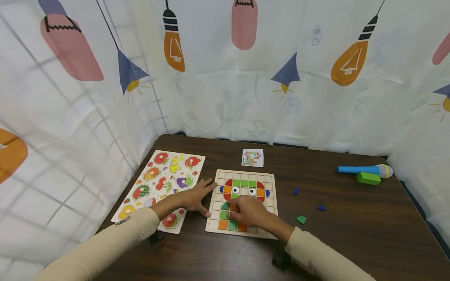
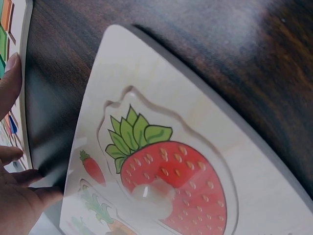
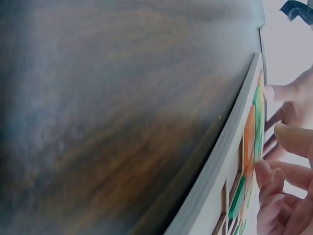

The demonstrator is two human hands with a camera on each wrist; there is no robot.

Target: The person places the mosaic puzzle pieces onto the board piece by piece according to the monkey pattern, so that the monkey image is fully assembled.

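Note:
A wooden grid board [image 1: 270, 230] lies on the table, with coloured pieces set in its squares making a face-like picture with red, orange, green and blue parts and two round eyes. My left hand [image 1: 194, 197] is spread at the board's left edge, thumb and fingertips touching it. Over the middle of the board is my right hand [image 1: 249, 210], its index finger extended onto the pieces near a dark green piece [image 1: 225, 206]. Its other fingers bend loosely, and I see nothing held in them. Part of the picture is hidden beneath this hand.
A fruit puzzle board [image 1: 140, 205] lies to the left, under my left forearm. Behind the grid board is a small picture card [image 1: 252, 158]. Loose pieces lie rightward: a green one [image 1: 301, 220] and blue ones [image 1: 321, 208]. Farther right are a toy microphone [image 1: 358, 169] and green block [image 1: 368, 178].

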